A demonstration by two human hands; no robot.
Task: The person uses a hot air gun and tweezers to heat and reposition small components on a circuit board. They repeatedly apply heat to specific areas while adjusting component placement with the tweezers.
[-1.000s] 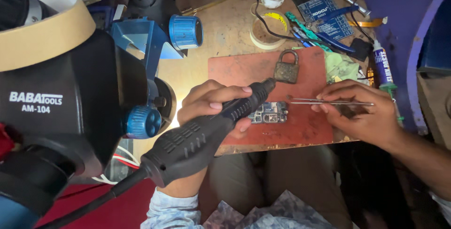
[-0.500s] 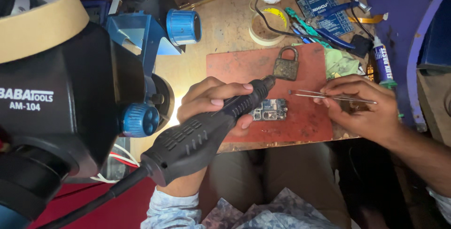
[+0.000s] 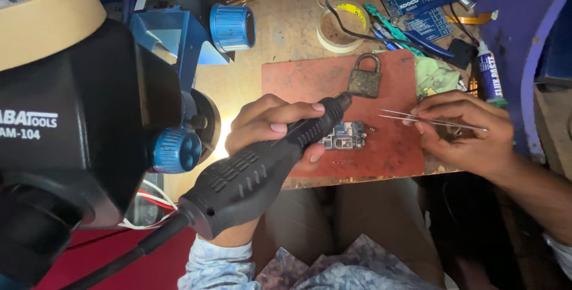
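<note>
Bare mat (image 3: 310,78) left of padlock (image 3: 364,77); microscope (image 3: 77,129) crowds left.

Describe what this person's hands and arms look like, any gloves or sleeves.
Both hands are bare, no gloves or rings visible. The left hand comes out of a pale blue-grey patterned sleeve. The right hand has a bare forearm, with a light cuff at the frame edge.

Warm glare beneath the microscope (image 3: 71,141) (blurred, close); edges dim.

You sit at a worn wooden workbench (image 3: 286,34), a bright pool of lamplight (image 3: 223,141) beside the black microscope body (image 3: 71,129).
</note>
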